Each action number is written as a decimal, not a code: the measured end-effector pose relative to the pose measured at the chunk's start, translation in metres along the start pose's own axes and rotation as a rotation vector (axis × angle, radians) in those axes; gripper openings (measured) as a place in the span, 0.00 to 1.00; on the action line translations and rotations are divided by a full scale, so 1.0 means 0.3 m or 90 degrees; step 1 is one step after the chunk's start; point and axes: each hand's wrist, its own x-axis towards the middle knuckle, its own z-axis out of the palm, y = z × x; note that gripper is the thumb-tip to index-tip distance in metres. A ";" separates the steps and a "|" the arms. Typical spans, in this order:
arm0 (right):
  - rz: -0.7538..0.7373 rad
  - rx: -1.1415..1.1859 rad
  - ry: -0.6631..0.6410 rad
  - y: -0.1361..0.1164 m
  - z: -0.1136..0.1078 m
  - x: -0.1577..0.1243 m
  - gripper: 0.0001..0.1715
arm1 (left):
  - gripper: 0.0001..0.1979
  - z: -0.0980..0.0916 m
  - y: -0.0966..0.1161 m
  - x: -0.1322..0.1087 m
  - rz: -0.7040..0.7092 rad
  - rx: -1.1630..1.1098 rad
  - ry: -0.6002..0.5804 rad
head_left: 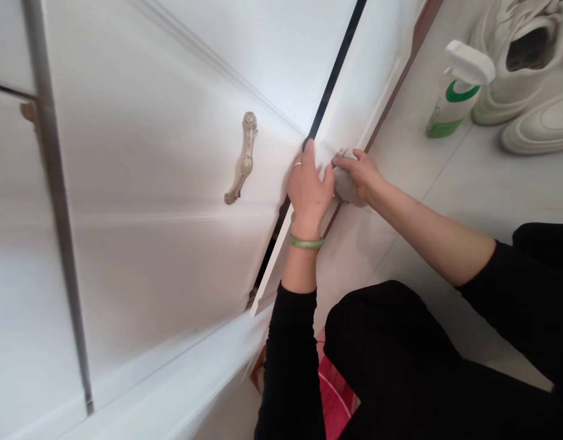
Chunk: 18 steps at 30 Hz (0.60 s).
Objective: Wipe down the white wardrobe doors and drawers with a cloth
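Note:
My left hand [310, 192], with a ring and a green bangle [306, 242] at the wrist, is at the edge of a white cabinet door [377, 67] that stands slightly ajar. Its fingers reach over the edge at the dark gap, and the thumb lies on the door's outer side. Close beside it, my right hand [364, 174] grips a greyish cloth [348, 185] against that outer side, low near the floor. Part of the cloth is hidden under the fingers. Left of the gap, a neighbouring white door [171, 153] carries an ornate metal handle [245, 157].
A white and green spray bottle [454, 104] stands on the tiled floor [428, 177] at the upper right. Light-coloured shoes [515, 79] are beside it. Below my left forearm is a pink-red basin [331, 397], partly covered by my knee.

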 end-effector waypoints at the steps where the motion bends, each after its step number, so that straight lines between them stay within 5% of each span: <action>1: 0.020 -0.011 -0.002 -0.002 -0.002 0.004 0.25 | 0.36 0.022 0.000 0.014 -0.008 -0.001 0.013; 8: 0.024 -0.016 -0.025 0.004 -0.009 0.037 0.36 | 0.33 0.068 0.001 -0.011 -0.034 -0.041 0.038; 13: -0.024 0.019 -0.036 0.065 -0.017 0.077 0.28 | 0.34 0.066 -0.006 -0.008 -0.021 -0.028 0.051; 18: -0.019 0.017 -0.037 0.073 -0.007 0.088 0.30 | 0.35 0.074 -0.002 -0.006 -0.049 -0.047 0.048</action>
